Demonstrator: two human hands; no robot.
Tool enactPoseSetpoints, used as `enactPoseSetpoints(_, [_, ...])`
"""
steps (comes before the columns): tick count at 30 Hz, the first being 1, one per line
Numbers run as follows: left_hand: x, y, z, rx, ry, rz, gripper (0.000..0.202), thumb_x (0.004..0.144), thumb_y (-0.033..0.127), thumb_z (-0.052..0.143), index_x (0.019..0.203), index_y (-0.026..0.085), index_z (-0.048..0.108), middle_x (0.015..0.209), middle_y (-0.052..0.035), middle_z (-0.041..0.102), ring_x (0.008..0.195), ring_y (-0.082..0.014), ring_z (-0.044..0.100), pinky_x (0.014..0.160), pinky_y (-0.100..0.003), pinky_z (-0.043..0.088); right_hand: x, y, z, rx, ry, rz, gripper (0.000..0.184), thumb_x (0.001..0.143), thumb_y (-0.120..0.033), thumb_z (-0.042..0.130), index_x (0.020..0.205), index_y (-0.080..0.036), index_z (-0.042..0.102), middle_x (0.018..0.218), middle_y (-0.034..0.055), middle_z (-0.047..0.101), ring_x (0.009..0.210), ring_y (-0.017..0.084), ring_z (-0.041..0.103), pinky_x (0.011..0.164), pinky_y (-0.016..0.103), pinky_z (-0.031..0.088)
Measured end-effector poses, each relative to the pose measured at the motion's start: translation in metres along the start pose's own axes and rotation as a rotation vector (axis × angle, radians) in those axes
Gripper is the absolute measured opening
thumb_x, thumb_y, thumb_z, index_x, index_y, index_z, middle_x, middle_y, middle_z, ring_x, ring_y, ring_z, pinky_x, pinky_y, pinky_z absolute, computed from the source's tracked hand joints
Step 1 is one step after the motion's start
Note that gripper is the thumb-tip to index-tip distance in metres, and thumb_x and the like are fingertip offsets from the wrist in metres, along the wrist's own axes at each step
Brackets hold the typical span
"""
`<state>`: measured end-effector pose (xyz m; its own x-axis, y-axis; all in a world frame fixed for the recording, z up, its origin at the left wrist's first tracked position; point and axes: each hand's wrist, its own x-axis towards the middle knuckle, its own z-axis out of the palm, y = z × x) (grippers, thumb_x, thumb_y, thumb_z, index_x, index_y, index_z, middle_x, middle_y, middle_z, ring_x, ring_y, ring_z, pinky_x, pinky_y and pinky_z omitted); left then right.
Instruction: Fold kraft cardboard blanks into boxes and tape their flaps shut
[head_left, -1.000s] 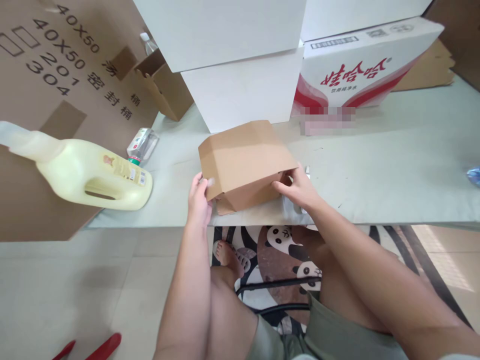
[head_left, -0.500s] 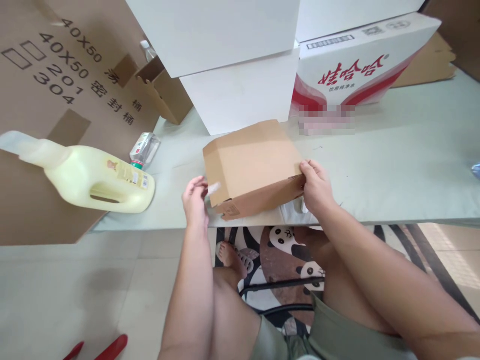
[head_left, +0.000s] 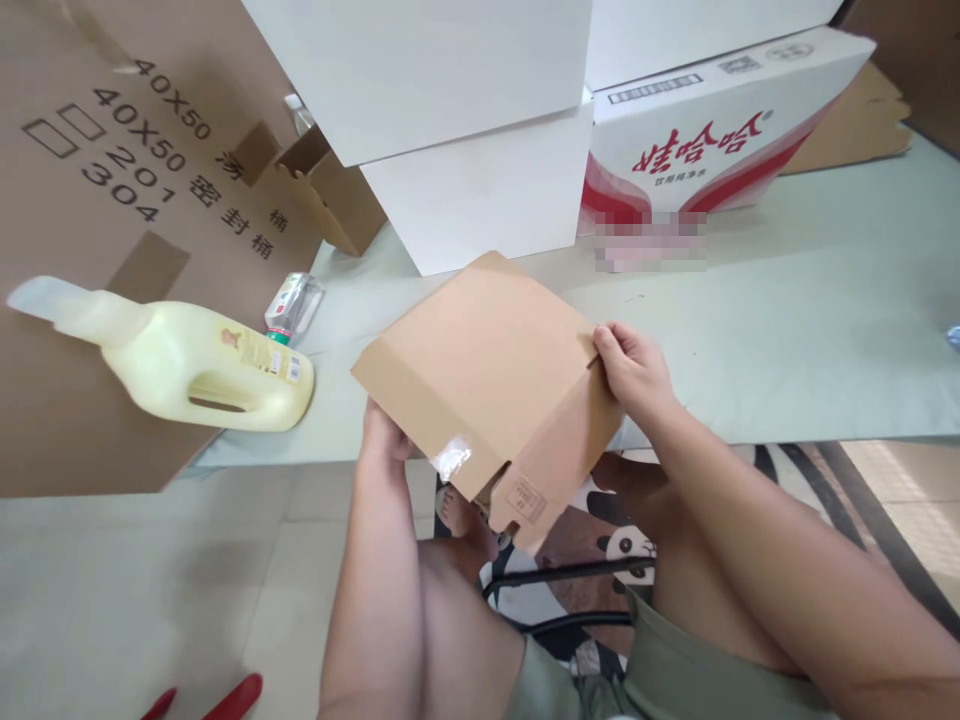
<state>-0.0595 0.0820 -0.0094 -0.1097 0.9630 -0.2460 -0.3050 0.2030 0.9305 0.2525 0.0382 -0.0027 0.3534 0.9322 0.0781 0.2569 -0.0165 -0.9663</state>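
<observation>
A small brown cardboard box (head_left: pixel 480 350) is tilted over the table's front edge, one corner pointing down toward my knees. A shiny piece of clear tape (head_left: pixel 453 458) sticks to its left side flap, and a small printed mark shows on the front side. My right hand (head_left: pixel 636 372) grips the right edge, thumb on top and fingers curled. At the left edge, my left hand (head_left: pixel 385 432) is closed against the box from below, its fingertips hidden by the flap.
A yellow jug-like bottle (head_left: pixel 217 365) and a clear bottle (head_left: pixel 294 305) lie left on the pale-covered table (head_left: pixel 787 330). White boxes (head_left: pixel 480 190) and a red-and-white carton (head_left: pixel 697 150) stand behind. A large brown carton (head_left: pixel 82 380) and an open small box (head_left: pixel 337 200) are at left.
The cardboard box has turned and tipped toward me, its front corner now past the table edge. My left hand has gone from beside the taped corner to under the left flap.
</observation>
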Motion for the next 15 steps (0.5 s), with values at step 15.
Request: enactPoseSetpoints(15, [0.000,0.012,0.020,-0.319,0.024,-0.042,0.014,0.085,0.033,0.062,0.082,0.021,0.068,0.076,-0.0025,0.075,0.068,-0.0154,0.072,0.060,-0.024,0.057,-0.003,0.003,-0.007,0.520,-0.154,0.364,0.035,0.070,-0.053,0.071,0.081,-0.024,0.055,0.063,0.0015,0.061,0.051,0.017,0.052,0.045,0.034,0.047])
